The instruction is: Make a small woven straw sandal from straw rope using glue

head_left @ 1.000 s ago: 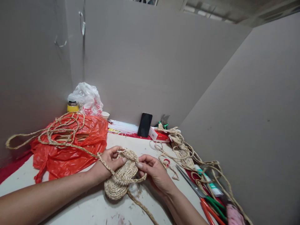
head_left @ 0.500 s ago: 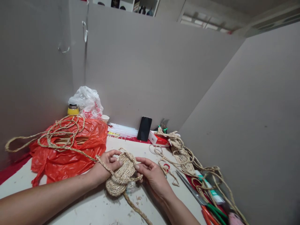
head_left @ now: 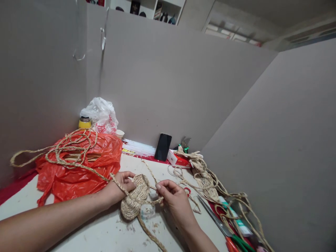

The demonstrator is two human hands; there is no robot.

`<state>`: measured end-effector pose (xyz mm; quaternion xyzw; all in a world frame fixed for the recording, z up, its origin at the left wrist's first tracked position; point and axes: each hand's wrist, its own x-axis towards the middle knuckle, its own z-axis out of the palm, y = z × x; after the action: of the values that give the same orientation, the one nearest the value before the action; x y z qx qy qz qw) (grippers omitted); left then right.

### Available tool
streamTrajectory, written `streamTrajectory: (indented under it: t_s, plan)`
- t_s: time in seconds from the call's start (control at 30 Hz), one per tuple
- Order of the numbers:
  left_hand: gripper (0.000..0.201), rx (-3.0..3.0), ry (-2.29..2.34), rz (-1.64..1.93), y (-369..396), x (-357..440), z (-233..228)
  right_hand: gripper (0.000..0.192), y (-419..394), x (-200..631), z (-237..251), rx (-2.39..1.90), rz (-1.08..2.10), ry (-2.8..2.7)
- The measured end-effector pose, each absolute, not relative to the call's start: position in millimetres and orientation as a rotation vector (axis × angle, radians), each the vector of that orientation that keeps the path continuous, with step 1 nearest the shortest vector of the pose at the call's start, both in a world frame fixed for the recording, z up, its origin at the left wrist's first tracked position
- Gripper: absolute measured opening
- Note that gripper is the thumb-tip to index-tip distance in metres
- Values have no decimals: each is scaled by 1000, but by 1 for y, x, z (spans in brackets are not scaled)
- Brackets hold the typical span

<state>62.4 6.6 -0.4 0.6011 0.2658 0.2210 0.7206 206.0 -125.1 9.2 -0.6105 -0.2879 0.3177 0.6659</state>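
A small oval mat of coiled braided straw (head_left: 135, 197) stands tilted on the white table (head_left: 99, 232). My left hand (head_left: 119, 187) grips its left edge, thumb on the face, with the braid running over my wrist. My right hand (head_left: 172, 199) pinches a thin straw strand (head_left: 151, 174) just right of the mat; the strand arcs up over it. A braided tail (head_left: 149, 234) trails from the mat toward me.
A loose braid (head_left: 67, 148) lies on a red plastic bag (head_left: 78, 168) at left. Behind stand a yellow jar (head_left: 84, 122), a white bag (head_left: 101, 115) and a black phone (head_left: 163, 147). Straw bundles (head_left: 206, 176) and red and green scissors (head_left: 236, 241) lie right. Grey partitions enclose the table.
My right hand has left the mat's edge and drawn a thin strand up and to the right. The mat has tipped more upright under my left hand. The camera has tilted up slightly.
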Motion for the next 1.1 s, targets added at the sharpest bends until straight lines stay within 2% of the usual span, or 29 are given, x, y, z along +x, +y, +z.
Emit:
streamTrajectory:
  t_s: [0.13,0.53,0.73,0.87,0.93,1.1]
  plan:
    - [31,1402,614,554,13,64,-8,27,-128,209,13,-1279,818,-616]
    - [30,1582,668,721,11,57,4,19,-132,214,17,-983,1084,-554]
    - [44,1567,485,701,5,56,7,15,-134,206,21,-918,1211,-587]
    - [25,1586,427,718,2,56,14,12,-135,202,24,-885,1290,-584]
    - [25,1520,441,603,-2,54,20,14,-134,204,26,-866,1288,-557]
    - [20,1215,395,33,-14,47,30,22,-131,212,26,-860,1245,-427]
